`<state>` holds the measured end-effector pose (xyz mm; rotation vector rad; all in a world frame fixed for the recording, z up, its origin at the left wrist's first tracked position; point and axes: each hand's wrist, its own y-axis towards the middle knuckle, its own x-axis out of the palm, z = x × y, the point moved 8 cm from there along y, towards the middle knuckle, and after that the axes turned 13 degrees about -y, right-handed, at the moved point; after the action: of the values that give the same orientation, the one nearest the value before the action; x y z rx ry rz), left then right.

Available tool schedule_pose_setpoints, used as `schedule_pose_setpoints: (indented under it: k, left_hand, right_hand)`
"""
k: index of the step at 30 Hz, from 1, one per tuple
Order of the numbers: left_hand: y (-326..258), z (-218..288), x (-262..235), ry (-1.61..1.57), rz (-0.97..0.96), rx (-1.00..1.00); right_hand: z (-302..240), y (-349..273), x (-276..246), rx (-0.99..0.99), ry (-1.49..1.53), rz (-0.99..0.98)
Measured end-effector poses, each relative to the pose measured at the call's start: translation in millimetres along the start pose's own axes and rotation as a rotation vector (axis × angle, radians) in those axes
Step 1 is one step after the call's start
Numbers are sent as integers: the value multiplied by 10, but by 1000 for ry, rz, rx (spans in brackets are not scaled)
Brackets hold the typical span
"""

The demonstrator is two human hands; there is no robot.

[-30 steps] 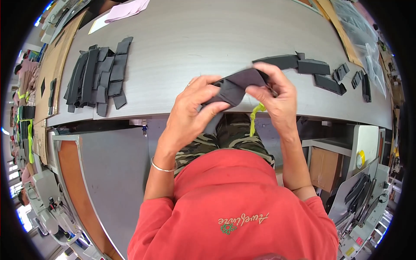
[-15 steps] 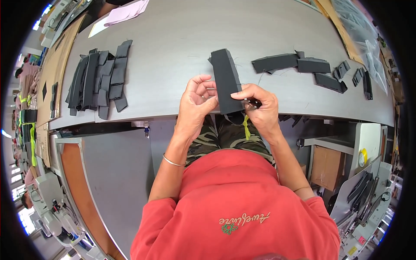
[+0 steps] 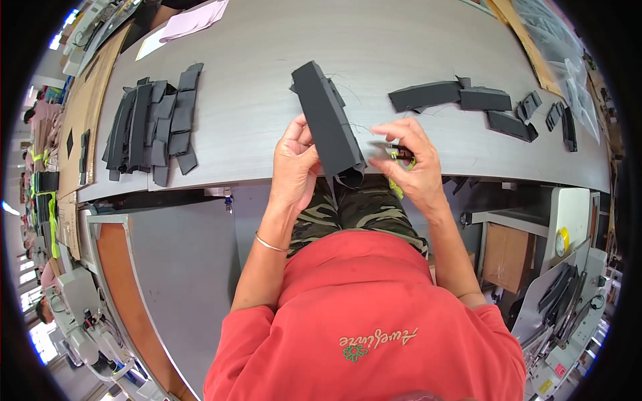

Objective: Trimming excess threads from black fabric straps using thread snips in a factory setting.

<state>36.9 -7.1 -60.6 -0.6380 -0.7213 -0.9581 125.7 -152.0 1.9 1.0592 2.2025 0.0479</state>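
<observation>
A long dark folded fabric piece point(image 3: 328, 120) slants above the table's near edge, with loose threads trailing from its right side. My left hand point(image 3: 294, 160) grips it from the left, the fingers partly hidden behind it. Just to its right, apart from the fabric, is my right hand point(image 3: 414, 164), its thumb and fingertips spread from each other. Tucked in that palm is a pair of small dark thread snips point(image 3: 401, 155) with a yellow-green ribbon tied on; most of the tool is covered by the fingers.
Stacked dark fabric pieces point(image 3: 150, 127) lie on the grey table point(image 3: 267, 40) at left. More folded pieces point(image 3: 485, 99) form a loose row at right. Pink cloth point(image 3: 194, 20) rests at the far left, clear plastic sheeting point(image 3: 555, 53) at the far right. Cardboard point(image 3: 80, 120) covers the left side.
The fabric piece has shifted left and tilted further in my left hand. My right hand has let go of its edge and moved right, still holding the snips.
</observation>
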Motion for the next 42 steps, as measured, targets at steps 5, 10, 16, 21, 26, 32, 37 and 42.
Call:
schedule_pose_setpoints:
  k: [5,10,16,21,26,32,37,42]
  left_hand:
    - [-12,84,22,87,19,62]
    - [-49,53,76,134,-28,47]
    - [-65,52,101,168,-28,41]
    - [-59,57,115,217,-44,116]
    - [-82,47,222,447,-112,221]
    - [-80,-15,162,376,-105,161]
    - [-56,-5,132,279,-81,97]
    - [-106,-22,237,285,-118,64]
  right_hand:
    - [102,51,-37,2,24,48]
    - [-90,154,-18,-113,-109,78]
    - [36,139,-106,-91,-209,142]
    - [-10,85,-71,5,-38,44]
    - [-62,72,99,11,-72,-53]
    - [-182,63,120,-185,-288,-2]
    - [-156,100,78,-115,-209,-50]
    - [-34,248,28,-16,-221,89]
